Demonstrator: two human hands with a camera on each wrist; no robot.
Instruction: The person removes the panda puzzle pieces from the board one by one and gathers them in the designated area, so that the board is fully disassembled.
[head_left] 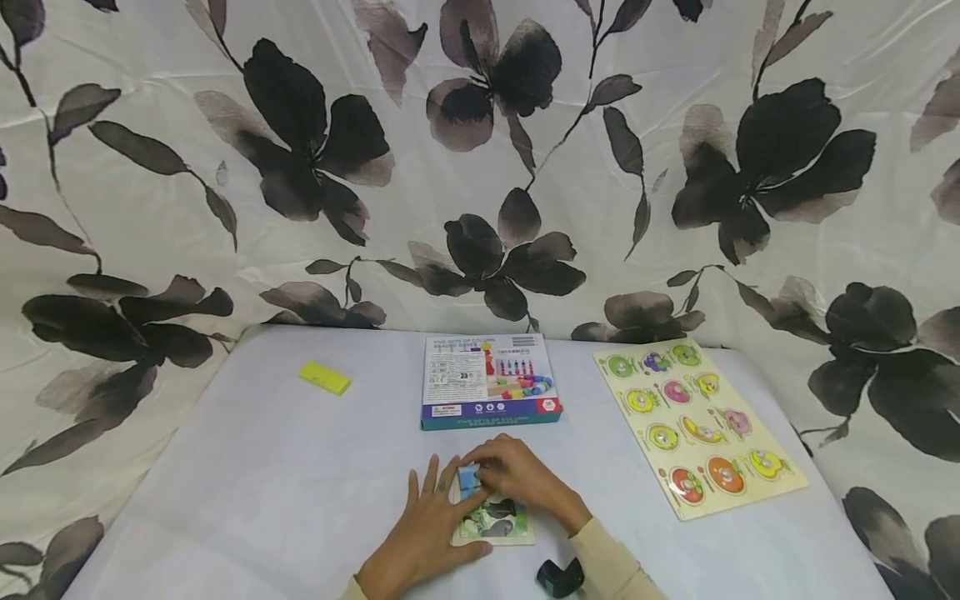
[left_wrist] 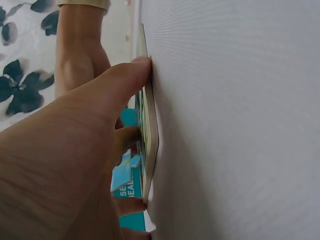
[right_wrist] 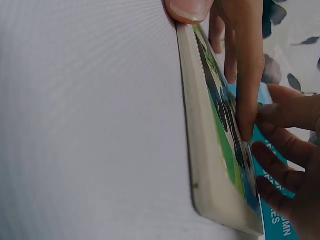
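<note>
A small wooden puzzle board [head_left: 512,533] with a panda picture lies flat near the front of the table. My left hand [head_left: 426,533] spreads over its left side, the thumb [left_wrist: 134,70] at the near edge and the index finger [right_wrist: 247,100] straight across the picture. At the board's far left corner, my right hand [head_left: 517,475] pinches a light blue puzzle piece [head_left: 468,479] with curled fingers. The left wrist view shows this blue piece [left_wrist: 121,176] tilted beside the board's edge. Both hands cover parts of the picture.
Behind the board lies a boxed set [head_left: 491,383]. A fruit puzzle board [head_left: 697,425] rests at the right, and a yellow block [head_left: 325,377] at the back left. By the right sleeve sits a dark curved object [head_left: 560,577]. A floral cloth [head_left: 480,183] hangs behind the table.
</note>
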